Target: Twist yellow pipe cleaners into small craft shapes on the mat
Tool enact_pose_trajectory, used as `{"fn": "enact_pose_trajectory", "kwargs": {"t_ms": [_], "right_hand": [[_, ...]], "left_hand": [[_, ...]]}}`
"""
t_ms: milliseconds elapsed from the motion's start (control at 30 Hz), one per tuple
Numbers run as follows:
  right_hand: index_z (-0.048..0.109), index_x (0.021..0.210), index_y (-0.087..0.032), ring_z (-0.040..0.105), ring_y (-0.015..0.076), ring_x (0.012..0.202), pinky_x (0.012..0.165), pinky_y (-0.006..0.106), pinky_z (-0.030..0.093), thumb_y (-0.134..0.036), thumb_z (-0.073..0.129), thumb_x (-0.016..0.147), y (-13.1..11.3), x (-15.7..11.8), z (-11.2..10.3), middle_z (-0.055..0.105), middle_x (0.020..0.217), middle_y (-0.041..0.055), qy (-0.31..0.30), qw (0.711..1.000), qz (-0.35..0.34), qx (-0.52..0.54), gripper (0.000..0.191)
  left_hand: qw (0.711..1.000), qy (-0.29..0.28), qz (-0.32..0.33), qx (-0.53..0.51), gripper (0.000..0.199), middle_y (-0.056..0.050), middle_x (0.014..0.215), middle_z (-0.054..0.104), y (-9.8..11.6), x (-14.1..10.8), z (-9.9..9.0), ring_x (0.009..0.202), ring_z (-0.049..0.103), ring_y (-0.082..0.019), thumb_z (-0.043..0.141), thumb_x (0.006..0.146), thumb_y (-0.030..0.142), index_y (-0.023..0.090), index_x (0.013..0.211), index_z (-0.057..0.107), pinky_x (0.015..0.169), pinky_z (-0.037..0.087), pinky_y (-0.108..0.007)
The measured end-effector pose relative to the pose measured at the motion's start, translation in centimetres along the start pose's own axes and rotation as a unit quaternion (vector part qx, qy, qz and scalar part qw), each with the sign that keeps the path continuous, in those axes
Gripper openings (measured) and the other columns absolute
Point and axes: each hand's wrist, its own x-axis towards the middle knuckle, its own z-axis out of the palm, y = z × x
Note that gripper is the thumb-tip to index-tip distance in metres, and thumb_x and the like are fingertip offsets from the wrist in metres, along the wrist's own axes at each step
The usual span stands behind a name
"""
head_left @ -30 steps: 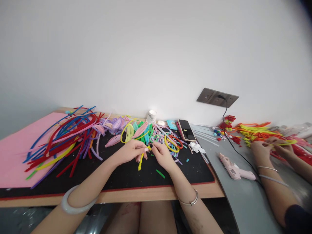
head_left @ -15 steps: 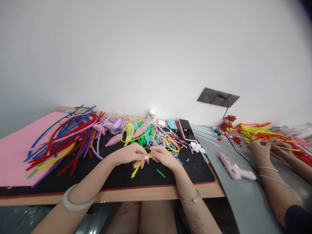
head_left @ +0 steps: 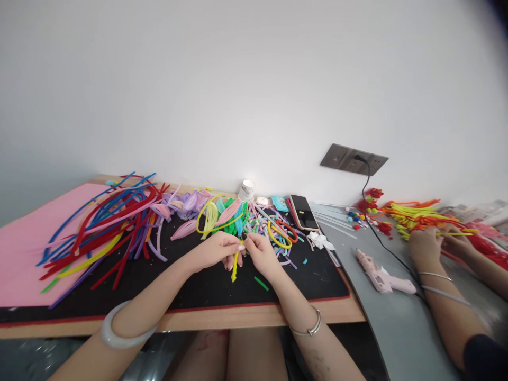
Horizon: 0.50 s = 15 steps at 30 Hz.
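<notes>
My left hand (head_left: 221, 251) and my right hand (head_left: 260, 255) meet above the black mat (head_left: 190, 288). Between their pinched fingertips is a twisted yellow pipe cleaner (head_left: 234, 270), its lower end hanging down toward me. The upper end is partly hidden by my fingers. Both hands are closed on it. Just beyond my fingers lie green pipe cleaners (head_left: 230, 226) and a heap of short, pastel-coloured cut pieces. A short green piece (head_left: 261, 284) rests on the mat to the right of my hands.
Long red and blue pipe cleaners (head_left: 107, 217) spread over pink paper (head_left: 24, 254) at left. A paper cup (head_left: 246, 189) and a phone (head_left: 304, 212) stand behind. On the grey table to the right lies a pink glue gun (head_left: 383, 275); a co-worker's hands (head_left: 426, 246) hold a yellow pipe cleaner.
The yellow pipe cleaner has swung from slanting left to hanging almost straight down. My right hand has turned slightly, its fingers now more curled. The co-worker's hands have shifted a little.
</notes>
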Motion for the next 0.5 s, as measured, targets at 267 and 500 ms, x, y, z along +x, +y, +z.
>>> {"fn": "enact_pose_trajectory", "kwargs": {"t_ms": [267,500], "right_hand": [[0.036,0.057,-0.018,0.032,0.0081,0.048,0.048,0.022,0.024,-0.034,0.042,0.085,0.5,0.2,0.2,0.037,0.05,-0.0048,0.006,0.999,0.035,0.031,0.032],[0.039,0.056,-0.017,0.023,0.0044,0.041,0.04,0.021,0.015,-0.037,0.051,0.08,-0.6,-0.1,-2.0,0.03,0.047,-0.0078,-0.246,0.954,0.112,0.128,0.034]], "left_hand": [[1.0,-0.006,-0.002,0.026,0.034,-0.002,0.058,0.061,-0.1,0.0,0.0,0.038,0.045,-0.006,0.053,0.079,0.044,0.01,0.07,0.057,0.041,0.035,-0.018],[0.986,-0.144,-0.036,0.073,0.033,-0.001,0.053,0.058,0.3,-0.9,-1.4,0.036,0.039,-0.005,0.052,0.081,0.041,0.011,0.072,0.061,0.04,0.032,-0.017]]}}
